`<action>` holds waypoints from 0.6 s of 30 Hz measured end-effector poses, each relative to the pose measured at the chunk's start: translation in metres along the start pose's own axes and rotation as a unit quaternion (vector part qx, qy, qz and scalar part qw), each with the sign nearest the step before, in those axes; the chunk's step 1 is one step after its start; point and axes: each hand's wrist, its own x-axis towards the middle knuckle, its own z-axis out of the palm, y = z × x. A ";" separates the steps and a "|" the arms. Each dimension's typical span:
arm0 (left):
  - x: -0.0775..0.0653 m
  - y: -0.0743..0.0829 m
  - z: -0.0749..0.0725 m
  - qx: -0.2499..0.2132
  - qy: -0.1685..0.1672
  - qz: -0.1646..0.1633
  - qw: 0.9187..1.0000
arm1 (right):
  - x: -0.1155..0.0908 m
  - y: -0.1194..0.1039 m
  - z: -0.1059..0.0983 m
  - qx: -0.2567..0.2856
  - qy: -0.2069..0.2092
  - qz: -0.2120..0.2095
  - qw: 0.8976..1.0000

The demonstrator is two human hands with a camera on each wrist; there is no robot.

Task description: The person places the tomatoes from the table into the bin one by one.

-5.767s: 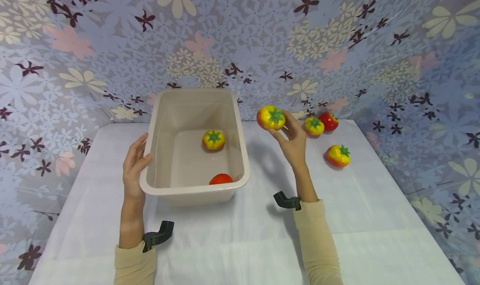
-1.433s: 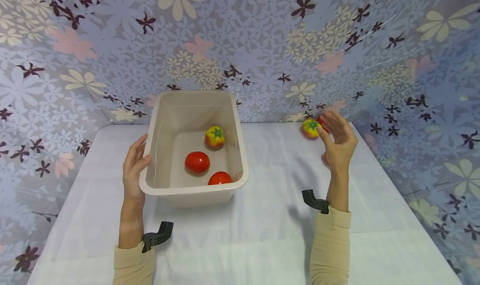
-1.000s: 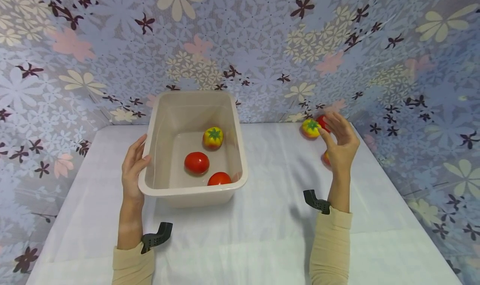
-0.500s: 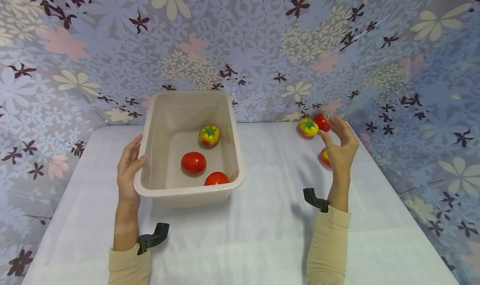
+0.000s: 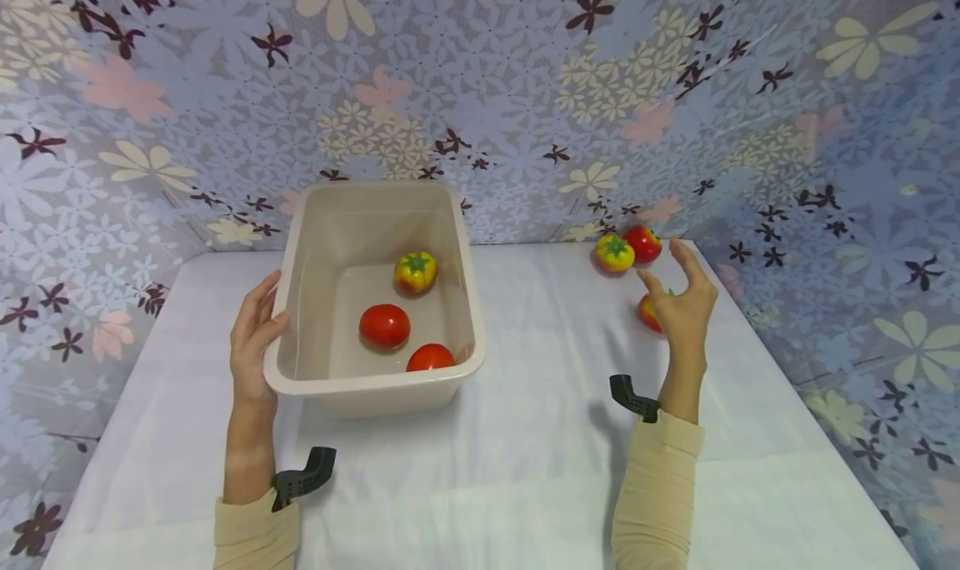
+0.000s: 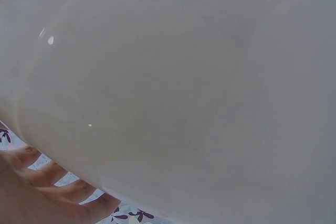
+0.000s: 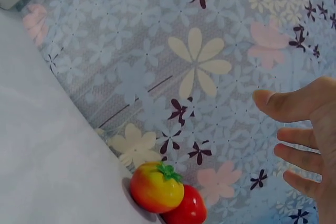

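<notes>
My left hand [image 5: 255,341] rests against the left side of a beige plastic bin [image 5: 375,382], fingers and thumb at its rim; in the left wrist view the bin's pale wall [image 6: 173,87] fills most of the picture. Inside the bin lie two red tomatoes, one in the middle [image 5: 385,327] and one by the near wall [image 5: 431,357], plus a yellow-red tomato [image 5: 416,272] with a green top. My right hand [image 5: 686,307] hovers at the right with thumb and fingers spread, holding nothing. It partly covers a yellow-red tomato [image 5: 649,312].
At the table's far right edge a yellow-red tomato [image 5: 614,254] and a red one [image 5: 643,244] sit side by side, also seen below the hand in the right wrist view. A white cloth covers the table [image 5: 540,470]. Flowered fabric [image 5: 495,78] rises behind it.
A held tomato has left my right hand, and a second red one now shows in the bin. The right hand moved right, then lately drew nearer the front tomato, its fingers spreading.
</notes>
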 end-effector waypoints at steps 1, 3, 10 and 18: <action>0.000 0.000 0.000 -0.002 0.001 0.001 1.000 | 0.000 0.000 -0.001 -0.008 -0.006 0.011 1.000; 0.000 0.000 0.000 -0.006 0.001 0.003 1.000 | 0.000 0.002 -0.002 -0.018 -0.018 0.030 0.999; 0.001 0.000 0.001 -0.009 -0.002 0.005 1.000 | 0.001 0.010 -0.003 -0.053 -0.056 0.104 0.992; 0.001 -0.001 0.000 -0.010 -0.004 0.005 1.000 | 0.003 0.018 -0.001 -0.108 -0.129 0.183 0.969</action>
